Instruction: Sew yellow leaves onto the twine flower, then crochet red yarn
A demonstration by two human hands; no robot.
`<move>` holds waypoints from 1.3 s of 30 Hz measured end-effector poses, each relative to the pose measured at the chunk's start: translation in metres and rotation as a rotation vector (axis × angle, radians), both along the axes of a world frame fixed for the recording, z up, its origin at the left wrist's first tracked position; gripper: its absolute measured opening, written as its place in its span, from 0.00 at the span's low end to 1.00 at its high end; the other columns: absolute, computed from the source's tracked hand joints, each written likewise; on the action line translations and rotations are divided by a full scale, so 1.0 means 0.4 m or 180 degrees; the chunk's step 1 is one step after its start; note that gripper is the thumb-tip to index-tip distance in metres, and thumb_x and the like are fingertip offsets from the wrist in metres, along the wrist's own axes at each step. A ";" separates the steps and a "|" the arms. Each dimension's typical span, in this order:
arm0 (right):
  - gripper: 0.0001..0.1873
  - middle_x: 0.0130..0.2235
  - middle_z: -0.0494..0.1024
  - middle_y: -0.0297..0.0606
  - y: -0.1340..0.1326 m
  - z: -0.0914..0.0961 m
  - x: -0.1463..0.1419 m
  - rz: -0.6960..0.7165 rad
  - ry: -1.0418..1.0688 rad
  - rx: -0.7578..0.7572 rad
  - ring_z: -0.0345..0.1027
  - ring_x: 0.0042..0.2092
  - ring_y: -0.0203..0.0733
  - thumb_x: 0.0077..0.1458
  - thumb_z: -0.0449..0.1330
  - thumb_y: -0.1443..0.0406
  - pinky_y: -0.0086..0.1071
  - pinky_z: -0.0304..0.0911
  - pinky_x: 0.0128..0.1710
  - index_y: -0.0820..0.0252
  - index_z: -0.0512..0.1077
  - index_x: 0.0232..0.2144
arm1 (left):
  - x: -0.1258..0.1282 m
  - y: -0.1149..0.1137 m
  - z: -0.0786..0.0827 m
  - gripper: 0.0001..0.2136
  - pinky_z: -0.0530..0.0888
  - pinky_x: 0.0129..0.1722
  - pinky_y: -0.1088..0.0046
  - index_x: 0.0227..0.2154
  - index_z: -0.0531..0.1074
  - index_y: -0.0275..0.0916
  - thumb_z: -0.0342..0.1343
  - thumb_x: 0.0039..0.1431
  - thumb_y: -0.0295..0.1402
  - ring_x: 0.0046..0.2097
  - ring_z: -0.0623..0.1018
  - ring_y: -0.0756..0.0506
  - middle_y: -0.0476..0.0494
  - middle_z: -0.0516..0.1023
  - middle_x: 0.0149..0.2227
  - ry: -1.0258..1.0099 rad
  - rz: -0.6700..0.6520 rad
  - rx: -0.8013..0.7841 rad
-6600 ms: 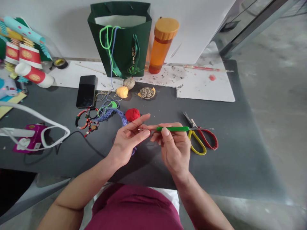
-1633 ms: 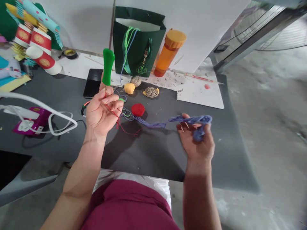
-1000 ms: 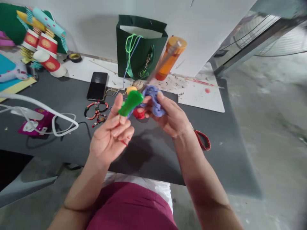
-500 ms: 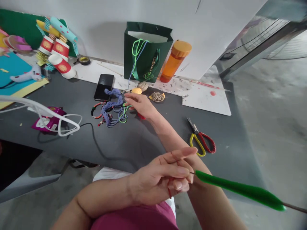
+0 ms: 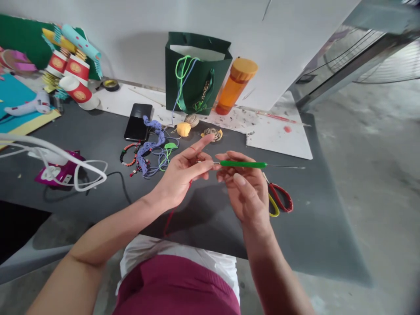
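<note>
The crochet hook [image 5: 243, 164], with its green handle, lay level between the two hands, above the dark desk [image 5: 203, 232], its long steel shaft running out toward 3 o'clock and its short tip reaching the fingers of the left hand [image 5: 183, 170]. The right hand [image 5: 244, 186] had a clenched grip on the handle, thumb and curled fingers closed around it. The left hand's grip was harder to read: the index finger pointed toward 2 o'clock with the other fingers loosely bent, and I could not tell whether it was clenched on anything. A red yarn strand [image 5: 173, 214] ran from those fingers and hung toward 7 o'clock. Beyond the left hand, at about 10 o'clock, lay a purple crocheted strip [image 5: 149, 148], tangled green and blue threads [image 5: 164, 158] and bead bracelets [image 5: 129, 156], with a black phone [image 5: 138, 122] behind them. A yellow yarn ball [image 5: 183, 129] sat near 11 o'clock, and a green paper bag [image 5: 197, 83] and an orange bottle [image 5: 236, 85] stood near 12. Red-and-yellow-handled scissors [image 5: 278, 199] lay at 4 o'clock, just beside the right hand.
</note>
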State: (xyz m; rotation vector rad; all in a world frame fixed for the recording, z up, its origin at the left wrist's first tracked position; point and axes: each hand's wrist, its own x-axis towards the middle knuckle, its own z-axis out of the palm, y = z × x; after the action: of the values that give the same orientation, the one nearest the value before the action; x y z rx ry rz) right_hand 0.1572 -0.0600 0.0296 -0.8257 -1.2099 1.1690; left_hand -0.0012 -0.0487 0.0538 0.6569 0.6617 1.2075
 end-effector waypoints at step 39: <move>0.03 0.34 0.84 0.32 -0.071 -0.072 -0.033 -0.1416 -0.0482 -0.0037 0.79 0.30 0.39 0.64 0.63 0.63 0.35 0.72 0.29 0.50 0.75 0.41 | 0.000 -0.019 -0.077 0.29 0.71 0.45 0.73 0.55 0.78 0.48 0.73 0.48 0.27 0.32 0.77 0.53 0.55 0.79 0.28 -0.0066 -0.0559 -0.0913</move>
State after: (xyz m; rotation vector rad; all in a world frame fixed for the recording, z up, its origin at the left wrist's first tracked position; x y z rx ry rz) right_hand 0.1442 -0.0886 0.0008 -1.1404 -1.0677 0.7615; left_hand -0.0011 -0.0564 0.0229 0.4507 0.7278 0.9337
